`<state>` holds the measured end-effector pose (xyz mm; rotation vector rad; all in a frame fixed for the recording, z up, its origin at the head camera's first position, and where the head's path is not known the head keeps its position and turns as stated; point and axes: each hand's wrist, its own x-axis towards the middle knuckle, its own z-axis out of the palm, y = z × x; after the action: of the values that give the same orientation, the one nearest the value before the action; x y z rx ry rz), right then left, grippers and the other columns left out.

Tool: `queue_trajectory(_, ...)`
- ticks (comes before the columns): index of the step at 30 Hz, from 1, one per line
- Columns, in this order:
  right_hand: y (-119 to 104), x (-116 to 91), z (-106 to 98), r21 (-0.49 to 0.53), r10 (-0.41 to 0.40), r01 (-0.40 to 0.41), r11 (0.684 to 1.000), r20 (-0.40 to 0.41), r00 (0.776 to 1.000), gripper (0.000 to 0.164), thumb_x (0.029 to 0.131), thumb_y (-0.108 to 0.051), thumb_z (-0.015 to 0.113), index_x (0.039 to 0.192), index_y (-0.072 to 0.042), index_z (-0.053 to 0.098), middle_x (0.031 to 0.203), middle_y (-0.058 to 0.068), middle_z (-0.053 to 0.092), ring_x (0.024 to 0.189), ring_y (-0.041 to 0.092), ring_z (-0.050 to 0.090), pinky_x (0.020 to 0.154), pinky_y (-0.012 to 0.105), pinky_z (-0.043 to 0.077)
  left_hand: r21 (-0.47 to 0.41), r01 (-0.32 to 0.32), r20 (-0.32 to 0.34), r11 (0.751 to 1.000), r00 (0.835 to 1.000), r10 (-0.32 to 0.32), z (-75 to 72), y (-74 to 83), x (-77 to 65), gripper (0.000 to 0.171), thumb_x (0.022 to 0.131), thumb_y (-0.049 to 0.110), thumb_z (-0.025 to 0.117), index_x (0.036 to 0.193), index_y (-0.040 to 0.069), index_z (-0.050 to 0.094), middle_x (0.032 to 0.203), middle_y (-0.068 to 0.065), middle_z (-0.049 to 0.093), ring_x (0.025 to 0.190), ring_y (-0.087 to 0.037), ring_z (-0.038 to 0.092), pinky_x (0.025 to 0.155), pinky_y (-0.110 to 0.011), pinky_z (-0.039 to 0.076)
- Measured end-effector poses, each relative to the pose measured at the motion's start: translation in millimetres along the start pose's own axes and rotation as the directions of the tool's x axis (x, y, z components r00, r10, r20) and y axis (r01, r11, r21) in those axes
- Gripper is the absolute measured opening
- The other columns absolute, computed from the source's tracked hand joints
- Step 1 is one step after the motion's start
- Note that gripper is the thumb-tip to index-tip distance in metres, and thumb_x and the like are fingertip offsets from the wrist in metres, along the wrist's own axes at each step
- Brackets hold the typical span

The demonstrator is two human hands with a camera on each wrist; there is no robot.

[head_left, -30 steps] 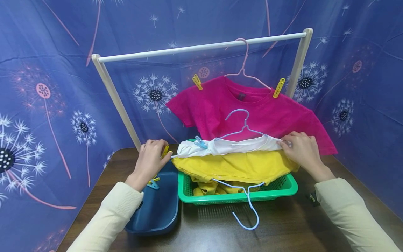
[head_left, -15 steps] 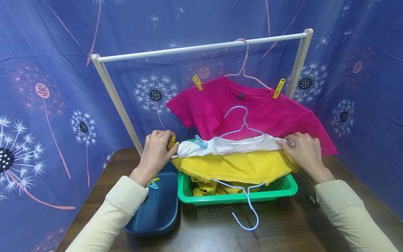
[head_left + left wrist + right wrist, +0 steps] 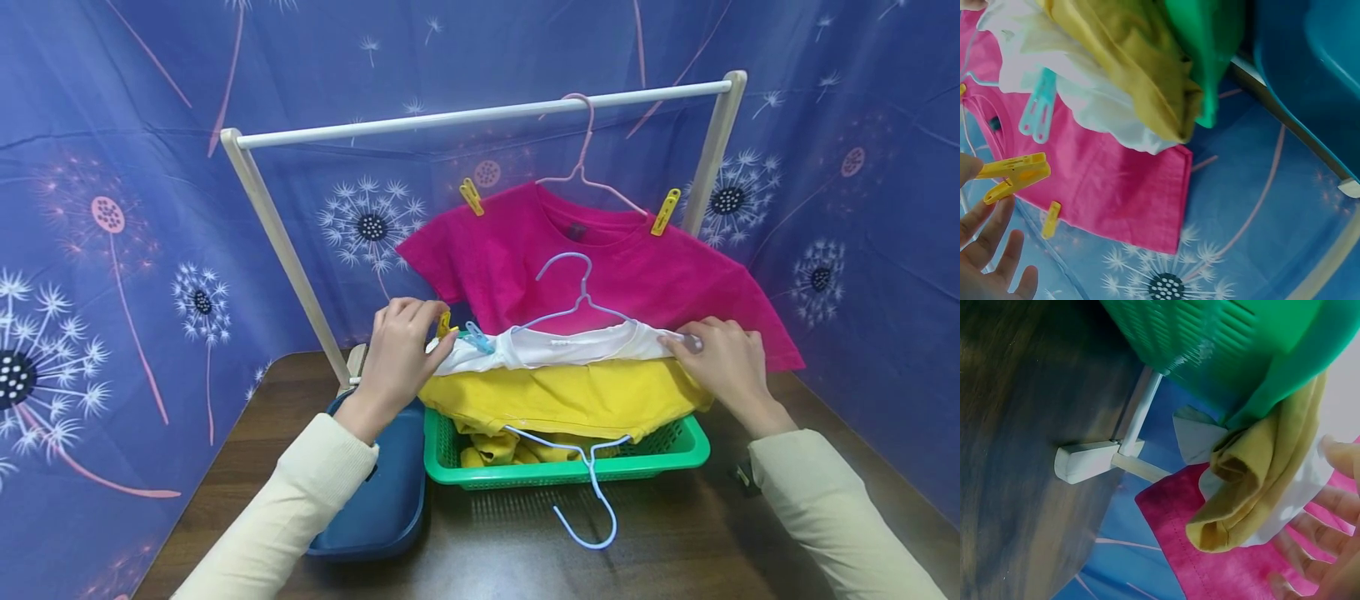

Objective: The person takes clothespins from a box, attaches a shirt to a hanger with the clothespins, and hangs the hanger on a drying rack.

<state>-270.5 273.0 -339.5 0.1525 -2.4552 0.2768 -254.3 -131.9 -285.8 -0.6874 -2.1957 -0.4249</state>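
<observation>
My left hand (image 3: 401,350) pinches a yellow clothespin (image 3: 1016,172) between thumb and fingertips, beside the left shoulder of a white shirt (image 3: 570,346). A light-blue clothespin (image 3: 477,337) is clipped on that shirt near its neckline. A lavender hanger (image 3: 583,292) rises from the white shirt's collar. At the shirt's right shoulder, my right hand (image 3: 720,362) grips the white cloth, thumb in front and fingers behind. Below the white shirt lies a yellow garment (image 3: 562,392) with a blue hanger (image 3: 592,475) sticking out toward me. Both rest over a green basket (image 3: 562,475).
Behind, a pink shirt (image 3: 600,267) hangs by a pink hanger (image 3: 581,158) from a white rod (image 3: 420,122), with two yellow clothespins on its shoulders. A dark blue bin (image 3: 382,508) stands left of the basket. A small dark object (image 3: 745,475) lies near my right sleeve.
My left hand has moved right and slightly up with the yellow clothespin, from above the blue bin to the white shirt's left shoulder. The right hand stays at the right shoulder.
</observation>
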Motion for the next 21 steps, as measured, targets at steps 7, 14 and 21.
queue_trajectory(7,0.1,-1.0,1.8,0.004,0.003,-0.003,1.000,-0.024,1.000,0.034,0.077,-0.034,0.067,0.090,-0.002,0.069,0.081,0.019,0.065,0.070,0.035,0.053,0.056,0.049,0.039,-0.027,-0.045,-0.009,0.999,0.999,0.045,5.6,15.8,6.7,0.025,0.081,0.022,0.068,0.101,0.010,0.062,0.093,-0.003,0.065,0.095,-0.021,0.051,0.083,-0.041,0.040)
queue_trajectory(14,2.3,-3.0,2.7,0.009,-0.011,0.012,1.000,-0.056,0.998,0.033,0.077,-0.033,0.068,0.089,-0.002,0.070,0.081,0.019,0.065,0.070,0.036,0.053,0.055,0.047,0.037,-0.041,-0.081,0.021,0.996,0.996,0.082,14.0,33.7,10.3,0.026,0.080,0.024,0.068,0.102,0.011,0.061,0.094,-0.002,0.063,0.098,-0.020,0.051,0.086,-0.038,0.040)
queue_trajectory(21,3.7,-3.5,1.7,0.012,-0.038,0.039,0.999,-0.059,0.998,0.033,0.075,-0.032,0.070,0.088,-0.002,0.070,0.081,0.019,0.066,0.069,0.036,0.053,0.054,0.044,0.036,-0.065,-0.152,0.048,0.986,0.987,0.155,21.6,52.0,12.0,0.028,0.081,0.025,0.067,0.105,0.012,0.061,0.098,0.000,0.063,0.099,-0.017,0.052,0.086,-0.035,0.041)
